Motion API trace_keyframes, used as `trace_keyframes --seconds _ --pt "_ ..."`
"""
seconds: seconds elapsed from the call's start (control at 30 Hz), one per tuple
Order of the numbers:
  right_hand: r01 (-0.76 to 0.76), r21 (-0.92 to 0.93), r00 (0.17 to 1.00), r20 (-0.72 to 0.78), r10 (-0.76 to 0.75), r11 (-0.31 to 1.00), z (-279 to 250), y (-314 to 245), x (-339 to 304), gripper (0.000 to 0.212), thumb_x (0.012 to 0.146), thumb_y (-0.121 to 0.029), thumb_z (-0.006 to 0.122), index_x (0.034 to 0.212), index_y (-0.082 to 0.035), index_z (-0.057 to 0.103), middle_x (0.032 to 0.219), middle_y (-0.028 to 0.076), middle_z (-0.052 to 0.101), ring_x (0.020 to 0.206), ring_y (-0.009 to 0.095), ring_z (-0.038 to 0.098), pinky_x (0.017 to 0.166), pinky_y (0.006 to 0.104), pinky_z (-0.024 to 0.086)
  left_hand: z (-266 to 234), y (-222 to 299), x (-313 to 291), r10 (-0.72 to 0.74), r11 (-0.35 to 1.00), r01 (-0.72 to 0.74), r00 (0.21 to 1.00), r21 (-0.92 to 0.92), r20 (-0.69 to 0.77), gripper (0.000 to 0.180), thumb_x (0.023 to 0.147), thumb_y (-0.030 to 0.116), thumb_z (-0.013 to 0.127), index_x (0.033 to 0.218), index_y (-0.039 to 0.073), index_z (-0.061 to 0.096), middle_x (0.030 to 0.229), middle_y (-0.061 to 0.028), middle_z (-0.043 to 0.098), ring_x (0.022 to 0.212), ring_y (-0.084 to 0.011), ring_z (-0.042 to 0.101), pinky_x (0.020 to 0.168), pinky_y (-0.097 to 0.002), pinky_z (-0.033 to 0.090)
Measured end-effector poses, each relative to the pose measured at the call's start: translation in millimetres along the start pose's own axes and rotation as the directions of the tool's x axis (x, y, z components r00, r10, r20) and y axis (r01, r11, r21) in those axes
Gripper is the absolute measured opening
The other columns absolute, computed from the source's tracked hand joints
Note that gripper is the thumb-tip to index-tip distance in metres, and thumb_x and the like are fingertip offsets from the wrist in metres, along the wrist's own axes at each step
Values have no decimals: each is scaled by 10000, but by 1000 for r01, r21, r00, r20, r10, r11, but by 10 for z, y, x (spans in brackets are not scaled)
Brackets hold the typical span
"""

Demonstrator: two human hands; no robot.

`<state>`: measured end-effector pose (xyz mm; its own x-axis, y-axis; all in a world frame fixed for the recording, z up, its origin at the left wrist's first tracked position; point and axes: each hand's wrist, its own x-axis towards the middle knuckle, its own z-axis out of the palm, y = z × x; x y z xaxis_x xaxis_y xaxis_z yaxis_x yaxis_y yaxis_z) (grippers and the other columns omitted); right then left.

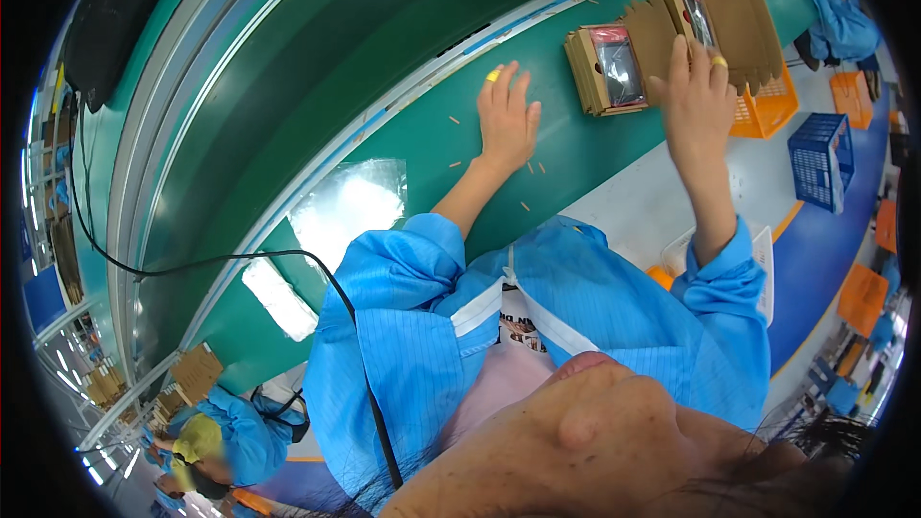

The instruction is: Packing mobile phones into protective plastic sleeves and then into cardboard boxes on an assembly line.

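Observation:
My left hand (508, 125) is open just above the green table (460, 182), fingers apart, a yellow band on one fingertip. Nothing is in it. My right hand (697, 101) reaches over an open cardboard box (687, 8) with a dark, glossy flat item and a red strip in it. Its fingers are stretched out at the box's near end, the thumb apart; whether they touch the item I cannot make out. One finger wears a yellow band. To the left of this hand, a stack of flat brown boxes (578, 72) carries another dark flat item (619, 74) with a red edge.
Small brown strips (525, 205) lie scattered on the table. Left of my arm are a clear plastic bag (360, 201) and a white packet (280, 299). An orange basket (772, 107) and blue crate (820, 161) stand to the right. A black cable (240, 256) crosses left; co-workers sit nearby.

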<state>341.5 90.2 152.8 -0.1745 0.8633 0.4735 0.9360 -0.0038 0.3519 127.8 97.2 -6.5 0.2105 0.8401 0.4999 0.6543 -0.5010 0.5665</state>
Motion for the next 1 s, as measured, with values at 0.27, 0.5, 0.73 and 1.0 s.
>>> trace_keyframes --seconds 0.27,0.5,0.73,1.0 --pt "-362 269 830 528 178 893 949 -672 -318 443 822 -284 650 1059 60 500 1049 178 536 947 355 565 787 432 491 -269 -487 -403 -162 979 162 987 120 -11 414 836 137 563 1207 -24 472 1302 -189 427 1216 -393 372 1025 -490 286" --pt "-299 838 950 217 224 456 1156 -1345 941 458 828 -254 650 1073 105 506 1052 282 590 961 400 586 837 419 469 -357 -906 -835 -392 873 391 918 292 -58 379 841 136 564 1175 -31 498 1282 -183 450 1196 -392 394 994 -489 310" --pt "-815 577 281 318 905 51 3326 -1208 1860 670 684 -288 743 1137 103 444 1141 282 549 1070 408 540 904 423 447 -275 -840 -697 -285 927 279 958 248 -15 302 804 110 579 1086 7 545 1268 -169 471 1191 -369 409 990 -482 310" --pt "-617 716 725 356 590 327 2430 -1936 1519 262 851 -284 577 889 -31 630 935 231 625 871 406 601 737 477 480 -261 -862 -754 -325 898 308 946 314 1 287 804 117 570 1075 24 557 1268 -157 475 1174 -361 421 988 -474 301"
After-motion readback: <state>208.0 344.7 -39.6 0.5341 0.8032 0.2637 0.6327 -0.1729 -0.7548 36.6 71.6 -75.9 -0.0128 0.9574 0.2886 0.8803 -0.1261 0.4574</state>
